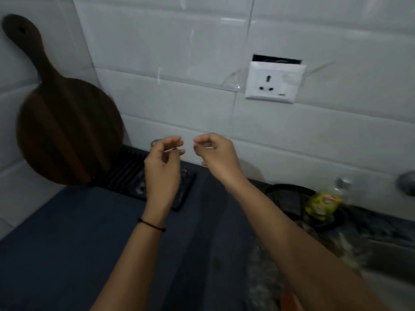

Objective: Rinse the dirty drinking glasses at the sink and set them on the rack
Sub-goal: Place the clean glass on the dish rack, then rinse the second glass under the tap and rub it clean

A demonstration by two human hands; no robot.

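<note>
- Left hand (161, 169): fingers are held loosely curled above the rack (125, 173), at 9 o'clock of centre; whether anything is gripped cannot be told.
- Right hand (215, 156): fingertips are bunched together, at 3 o'clock of the left hand.
- Glass (155, 142): a faint rim is seen at 11 o'clock of the left hand, at the rack's far edge.

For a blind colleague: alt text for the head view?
A left hand and right hand, fingers curled, are raised over a dark ribbed rack on a dark counter; whether they hold anything is unclear. A round wooden board leans on the tiled wall at left.
</note>
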